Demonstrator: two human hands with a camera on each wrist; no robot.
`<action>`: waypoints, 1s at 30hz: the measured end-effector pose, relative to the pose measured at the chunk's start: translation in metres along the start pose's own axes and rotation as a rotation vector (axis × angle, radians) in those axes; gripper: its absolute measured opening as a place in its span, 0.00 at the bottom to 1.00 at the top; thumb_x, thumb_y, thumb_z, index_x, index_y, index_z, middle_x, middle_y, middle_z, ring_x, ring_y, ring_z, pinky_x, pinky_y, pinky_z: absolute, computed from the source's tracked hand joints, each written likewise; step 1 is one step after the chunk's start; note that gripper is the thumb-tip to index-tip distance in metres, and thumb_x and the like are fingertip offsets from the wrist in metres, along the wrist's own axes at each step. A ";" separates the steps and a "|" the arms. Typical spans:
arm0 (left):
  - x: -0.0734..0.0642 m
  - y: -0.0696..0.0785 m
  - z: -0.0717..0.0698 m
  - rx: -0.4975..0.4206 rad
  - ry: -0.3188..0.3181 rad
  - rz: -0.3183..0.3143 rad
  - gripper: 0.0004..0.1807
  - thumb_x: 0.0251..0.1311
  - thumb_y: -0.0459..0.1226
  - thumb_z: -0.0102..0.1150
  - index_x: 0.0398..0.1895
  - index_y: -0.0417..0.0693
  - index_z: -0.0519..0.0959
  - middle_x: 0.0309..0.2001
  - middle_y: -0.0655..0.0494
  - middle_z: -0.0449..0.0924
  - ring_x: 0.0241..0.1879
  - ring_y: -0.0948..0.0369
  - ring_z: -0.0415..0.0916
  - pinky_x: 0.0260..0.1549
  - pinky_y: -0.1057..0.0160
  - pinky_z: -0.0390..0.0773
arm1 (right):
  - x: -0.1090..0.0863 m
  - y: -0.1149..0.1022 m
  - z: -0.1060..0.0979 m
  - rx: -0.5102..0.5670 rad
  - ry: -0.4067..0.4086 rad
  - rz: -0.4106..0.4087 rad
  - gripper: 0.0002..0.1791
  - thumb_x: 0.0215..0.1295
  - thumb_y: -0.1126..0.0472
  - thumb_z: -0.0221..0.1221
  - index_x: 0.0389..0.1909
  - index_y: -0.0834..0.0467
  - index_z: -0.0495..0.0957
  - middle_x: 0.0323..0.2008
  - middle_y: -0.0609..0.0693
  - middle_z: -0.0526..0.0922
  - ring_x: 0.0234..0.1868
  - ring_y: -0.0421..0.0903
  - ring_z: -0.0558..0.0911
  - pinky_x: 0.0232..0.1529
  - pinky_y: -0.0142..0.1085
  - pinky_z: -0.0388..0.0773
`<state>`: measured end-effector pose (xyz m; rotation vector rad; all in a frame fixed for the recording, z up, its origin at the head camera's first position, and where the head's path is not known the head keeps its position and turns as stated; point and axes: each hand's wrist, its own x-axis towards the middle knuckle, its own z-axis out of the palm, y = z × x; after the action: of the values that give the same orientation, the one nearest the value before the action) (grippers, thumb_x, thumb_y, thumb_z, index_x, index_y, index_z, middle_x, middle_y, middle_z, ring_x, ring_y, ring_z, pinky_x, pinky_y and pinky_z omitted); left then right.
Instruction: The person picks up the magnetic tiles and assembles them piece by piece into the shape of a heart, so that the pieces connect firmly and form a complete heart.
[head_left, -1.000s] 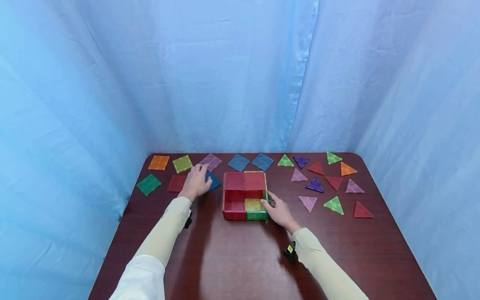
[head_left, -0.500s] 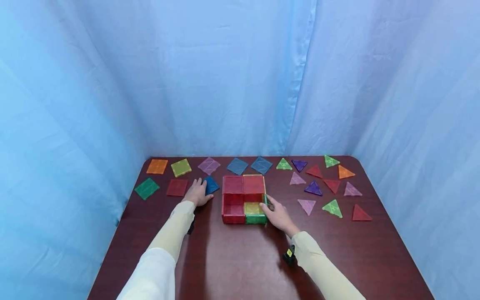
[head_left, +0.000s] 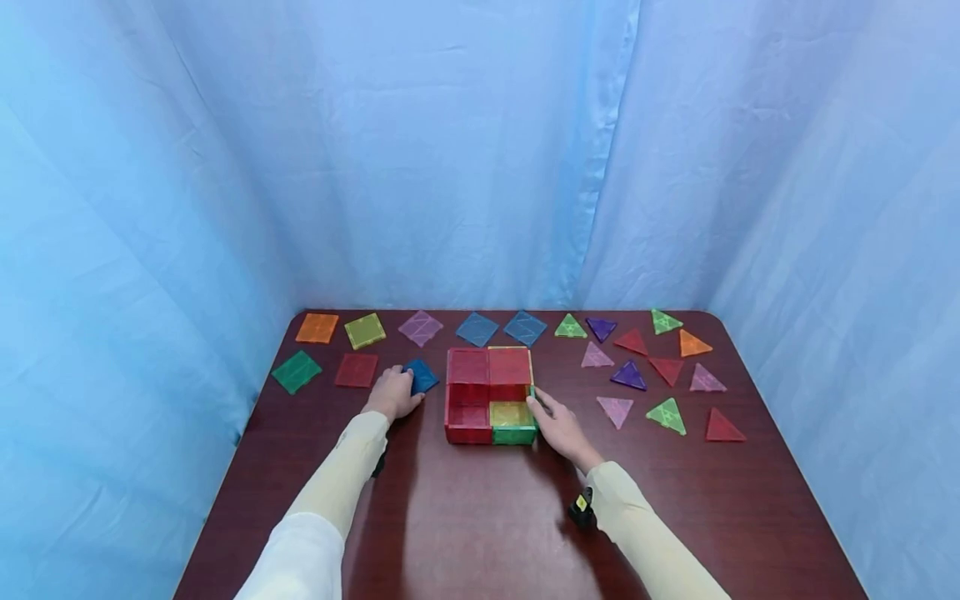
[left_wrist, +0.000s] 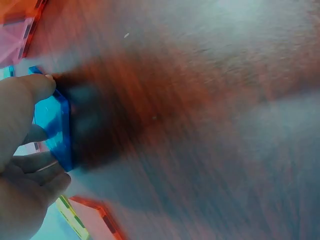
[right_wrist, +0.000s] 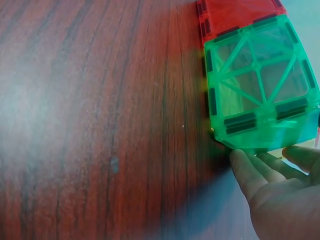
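Note:
My left hand (head_left: 393,395) pinches a translucent blue square tile (head_left: 422,378) left of the box. In the left wrist view the blue tile (left_wrist: 55,125) stands tilted over its shadow, thumb at one edge and fingers at another. A low box of magnetic tiles (head_left: 468,367) sits at the middle, red on its left and back, with a green front (head_left: 514,435) and a yellow floor (head_left: 510,413) at front right. My right hand (head_left: 562,429) rests its extended fingertips against the box's right side. The right wrist view shows those fingers (right_wrist: 245,172) at the green wall (right_wrist: 257,70).
Left of the box lie flat square tiles: red (head_left: 356,370), green (head_left: 297,372), orange (head_left: 317,327), yellow (head_left: 365,331) and purple (head_left: 421,328). Two blue squares (head_left: 477,329) lie behind it. Several triangle tiles (head_left: 628,374) spread across the right. Blue curtains (head_left: 450,167) surround the table (head_left: 480,525).
My left hand came down toward me beside the blue tile and took hold of it, turning it slightly. My right hand stays at the box's right side.

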<state>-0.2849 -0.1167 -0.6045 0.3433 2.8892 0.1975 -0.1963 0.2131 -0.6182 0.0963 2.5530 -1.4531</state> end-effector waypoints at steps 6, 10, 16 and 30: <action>-0.008 0.000 0.005 -0.018 0.043 0.029 0.33 0.67 0.48 0.64 0.66 0.33 0.74 0.63 0.33 0.73 0.61 0.41 0.73 0.63 0.44 0.74 | 0.000 -0.003 -0.001 0.013 -0.004 -0.015 0.39 0.75 0.33 0.46 0.78 0.51 0.60 0.73 0.60 0.69 0.71 0.60 0.71 0.70 0.60 0.65; -0.012 -0.004 0.006 -0.049 0.061 0.034 0.36 0.64 0.49 0.66 0.67 0.34 0.72 0.62 0.34 0.74 0.61 0.42 0.73 0.63 0.45 0.74 | 0.001 -0.003 -0.001 0.003 -0.009 -0.014 0.39 0.75 0.33 0.46 0.79 0.50 0.60 0.72 0.60 0.69 0.71 0.60 0.72 0.70 0.61 0.65; -0.021 -0.010 0.006 -0.230 0.061 0.005 0.41 0.62 0.51 0.67 0.72 0.37 0.66 0.65 0.34 0.72 0.64 0.41 0.70 0.63 0.42 0.74 | -0.002 -0.002 0.003 0.001 -0.014 -0.015 0.40 0.75 0.32 0.45 0.79 0.51 0.59 0.72 0.61 0.70 0.70 0.61 0.72 0.70 0.61 0.65; -0.038 0.027 -0.054 -0.375 0.277 0.220 0.41 0.58 0.49 0.71 0.72 0.46 0.67 0.69 0.44 0.70 0.67 0.47 0.67 0.62 0.43 0.76 | 0.000 0.002 0.003 -0.003 -0.018 -0.006 0.42 0.74 0.31 0.45 0.79 0.52 0.58 0.73 0.62 0.68 0.70 0.61 0.72 0.69 0.61 0.66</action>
<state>-0.2556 -0.1063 -0.5401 0.6017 2.9822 0.8732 -0.1960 0.2119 -0.6215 0.0747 2.5435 -1.4462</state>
